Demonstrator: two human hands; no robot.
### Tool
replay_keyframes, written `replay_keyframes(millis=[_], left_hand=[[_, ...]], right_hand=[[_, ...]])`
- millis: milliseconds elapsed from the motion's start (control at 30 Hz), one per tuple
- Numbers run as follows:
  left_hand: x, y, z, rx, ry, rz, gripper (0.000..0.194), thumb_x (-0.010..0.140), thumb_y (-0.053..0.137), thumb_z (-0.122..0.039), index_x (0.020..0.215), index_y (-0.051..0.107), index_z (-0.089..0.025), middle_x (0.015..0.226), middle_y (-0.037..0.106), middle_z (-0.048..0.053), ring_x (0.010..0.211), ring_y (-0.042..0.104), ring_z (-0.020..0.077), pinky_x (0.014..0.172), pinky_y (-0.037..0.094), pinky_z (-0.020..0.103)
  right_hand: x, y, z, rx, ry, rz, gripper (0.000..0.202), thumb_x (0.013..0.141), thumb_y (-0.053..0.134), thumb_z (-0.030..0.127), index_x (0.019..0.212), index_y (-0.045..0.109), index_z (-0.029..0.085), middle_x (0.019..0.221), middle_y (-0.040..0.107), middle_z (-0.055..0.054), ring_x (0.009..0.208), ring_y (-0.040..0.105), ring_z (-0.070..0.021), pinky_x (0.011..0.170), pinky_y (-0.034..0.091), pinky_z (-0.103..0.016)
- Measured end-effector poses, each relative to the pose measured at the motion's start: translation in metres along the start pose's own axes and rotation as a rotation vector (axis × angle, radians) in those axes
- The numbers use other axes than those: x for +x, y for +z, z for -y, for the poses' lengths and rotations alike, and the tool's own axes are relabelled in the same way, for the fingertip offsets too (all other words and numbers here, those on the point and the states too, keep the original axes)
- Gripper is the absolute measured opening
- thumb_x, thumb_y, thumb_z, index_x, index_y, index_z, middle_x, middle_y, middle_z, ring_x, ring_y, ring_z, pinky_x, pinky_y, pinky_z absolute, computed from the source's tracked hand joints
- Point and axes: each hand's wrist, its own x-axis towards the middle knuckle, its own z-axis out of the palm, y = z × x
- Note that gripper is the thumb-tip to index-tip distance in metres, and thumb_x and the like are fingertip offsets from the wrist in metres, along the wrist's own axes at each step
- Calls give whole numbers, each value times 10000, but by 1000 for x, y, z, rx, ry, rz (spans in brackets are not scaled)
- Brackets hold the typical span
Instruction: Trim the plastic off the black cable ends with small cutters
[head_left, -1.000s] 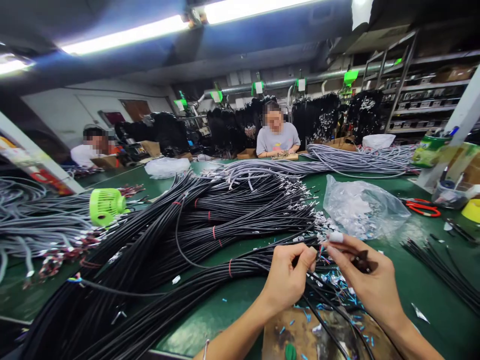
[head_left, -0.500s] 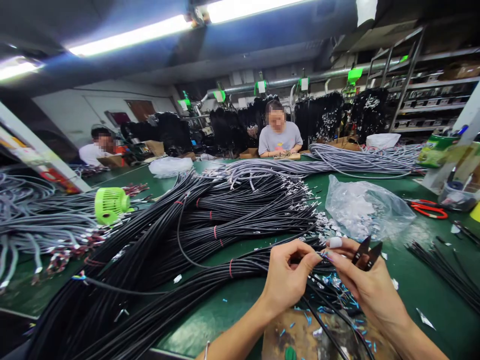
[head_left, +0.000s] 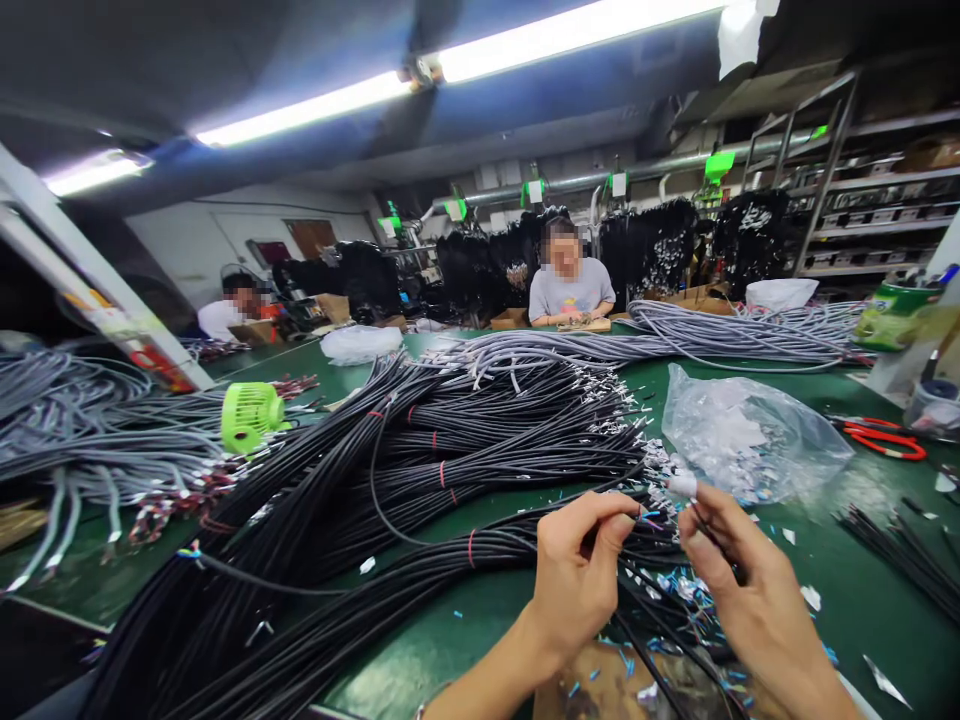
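My left hand [head_left: 577, 575] pinches the end of a black cable between thumb and fingertips, and thin coloured wires [head_left: 651, 518] stick out of it to the right. Just across from it, my right hand [head_left: 757, 590] is curled around a pair of thread snips [head_left: 703, 522], mostly hidden by the fingers. White tape wraps one of its fingertips. A small gap separates the two hands. Below them lie blue wire scraps [head_left: 682, 585] and a worn board [head_left: 600, 680]. Black cables [head_left: 480, 545] in red-banded bundles spread out to the left.
A clear plastic bag [head_left: 750, 440] of scraps lies beyond my right hand, with red-handled scissors [head_left: 885, 436] beside it. Grey cables [head_left: 742, 330] run along the back. A green fan [head_left: 251, 415] stands left. Two people sit across the room.
My right hand has drawn slightly away from my left. The snips' blades, which stuck up behind its fingers, have turned down among them. The view has shifted a little.
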Motion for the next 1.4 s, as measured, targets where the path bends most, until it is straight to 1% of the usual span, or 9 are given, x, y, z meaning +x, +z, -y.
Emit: replay_keyframes(millis=[100,167,367,567,667,833,1100,1233,1400], left_hand=[[0,-1,0,-22,-45,-15,213,902,478,-218,856,674,-147,740,688,52,645,612,144,606,466,235],[1,-1,-1,-30,-45,-2,220,903,476,-226,851,675,-148,738,690,53,651,618,148,611,473,235],[2,-2,-3,-32,-7,9,207,891,492,-207,844,683,-144,717,687,47,628,610,137,607,466,221],[0,1,-2,-42,19,-23,157,870,525,-172,849,677,-140,738,699,48,645,632,132,601,475,205],[-1,1,-2,-9,47,-46,142,858,538,-159,847,679,-144,735,703,48,636,638,136,588,483,210],[0,1,-2,96,162,-85,122,836,559,-127,856,676,-158,718,708,36,577,624,127,562,493,220],[-1,-1,6,254,439,-113,202,831,577,-62,988,654,-163,787,719,51,659,651,127,614,527,216],[-2,-1,10,374,518,-139,252,805,622,-74,1037,659,-163,761,678,43,644,640,121,597,519,210],[-3,-2,9,397,440,-135,179,787,648,-61,950,647,-137,789,679,48,698,640,125,654,518,201]], right_hand=[[-1,5,-3,-129,-88,7,334,847,535,424,1087,643,218,1060,692,-80,942,667,-215,816,545,-311],[-3,7,-1,-187,-161,16,292,851,534,409,1034,679,235,1072,696,-71,977,660,-223,852,533,-325],[0,7,4,-235,-293,-2,223,853,550,346,926,727,232,916,736,-61,854,698,-214,765,569,-297],[2,6,3,-223,-359,2,202,845,566,275,958,726,226,882,730,-59,795,699,-203,693,578,-272],[0,6,2,-196,-324,8,210,845,564,290,956,732,235,877,731,-59,813,696,-214,698,575,-285],[-1,8,6,-98,-108,29,249,825,581,382,931,749,231,869,730,-63,843,674,-234,795,542,-338],[2,10,22,163,89,172,290,822,566,433,841,756,215,565,556,11,576,552,-143,685,520,-270],[-1,11,13,134,89,107,288,802,596,429,910,749,210,711,668,-25,754,634,-195,736,530,-291],[-5,10,2,-48,10,-41,279,802,607,413,917,753,205,910,740,-72,845,683,-234,789,551,-339]])
